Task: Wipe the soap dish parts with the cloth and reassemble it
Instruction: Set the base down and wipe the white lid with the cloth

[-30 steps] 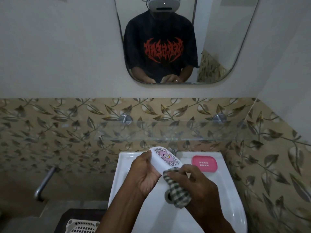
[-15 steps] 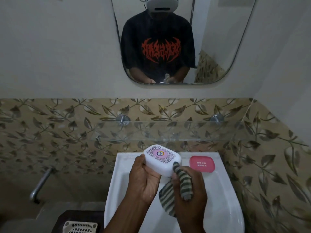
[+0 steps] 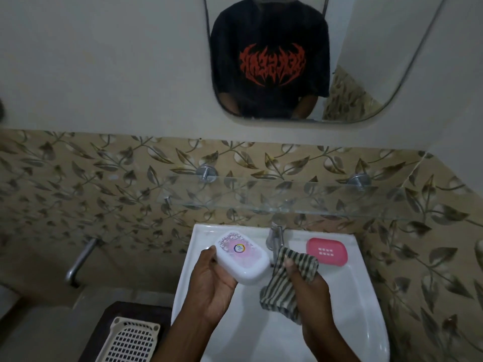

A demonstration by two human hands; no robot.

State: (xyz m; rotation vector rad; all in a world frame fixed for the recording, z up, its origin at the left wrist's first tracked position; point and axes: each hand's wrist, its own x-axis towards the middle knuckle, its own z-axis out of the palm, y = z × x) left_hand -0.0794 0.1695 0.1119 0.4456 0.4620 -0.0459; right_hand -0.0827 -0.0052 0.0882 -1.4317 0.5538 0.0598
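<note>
My left hand point(image 3: 213, 280) grips the white soap dish lid point(image 3: 241, 257), which has a pink patterned label on top, and holds it over the left side of the white sink point(image 3: 347, 291). My right hand point(image 3: 308, 286) clutches the striped green-and-cream cloth point(image 3: 286, 280) just right of the lid, a small gap between them. The cloth hangs down from my fingers over the basin. A pink soap dish tray point(image 3: 326, 251) with small slots lies flat on the sink's back right ledge.
A chrome tap point(image 3: 275, 239) stands at the sink's back between lid and pink tray. A glass shelf point(image 3: 287, 199) juts from the tiled wall above. A cream plastic basket point(image 3: 129, 340) sits lower left on a dark stand. A metal pipe point(image 3: 78, 262) protrudes at left.
The cloth has come off the lid and moved right. My left hand has shifted the lid leftward and turned its label face up. The camera has tilted down.
</note>
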